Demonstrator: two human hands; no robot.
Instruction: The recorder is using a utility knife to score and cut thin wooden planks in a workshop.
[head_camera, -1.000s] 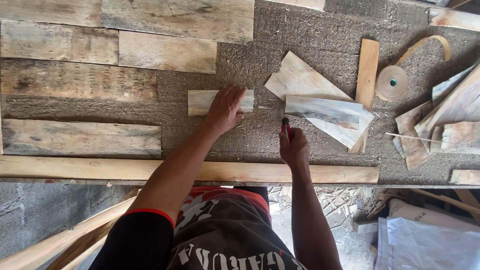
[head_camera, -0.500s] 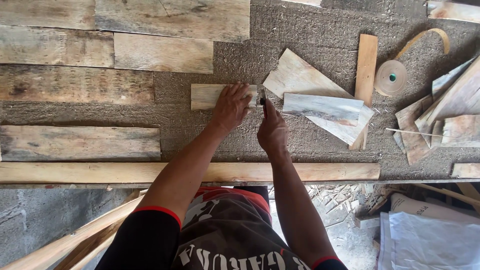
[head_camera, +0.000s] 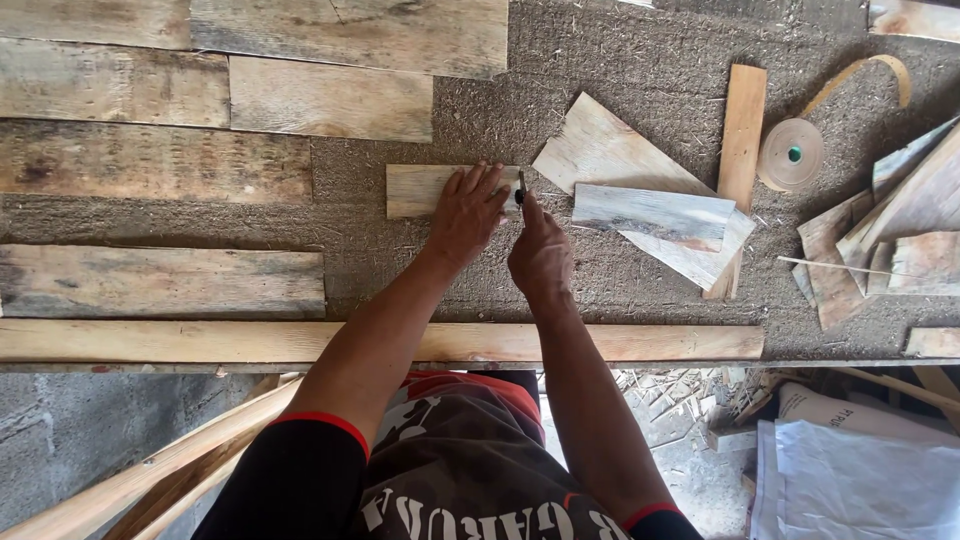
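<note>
Left hand (head_camera: 468, 212): flat, fingers spread, pressing short wood offcut (head_camera: 418, 190) on fibrous board surface (head_camera: 620, 60). Right hand (head_camera: 540, 255): closed around dark marker (head_camera: 520, 186), tip at offcut's right end. Tape roll (head_camera: 790, 154) well apart, right.

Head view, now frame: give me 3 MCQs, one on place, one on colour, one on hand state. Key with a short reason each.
1. Where does the roll of tape lie relative to the small wood piece?
A. To its left
B. To its right, past the angled offcuts
C. On top of it

2. What colour are the cuffs of the black sleeves?
A. Red
B. Blue
C. Yellow

3. What is the left hand doing?
A. Hanging off the table
B. Gripping the tape roll
C. Lying flat on the small wood piece

Key:
1 B: the roll sits far right, beyond the offcuts.
2 A: a red band edges each sleeve.
3 C: its palm and fingers cover the piece's right part, while the right hand holds a thin dark tool at its end.
</note>
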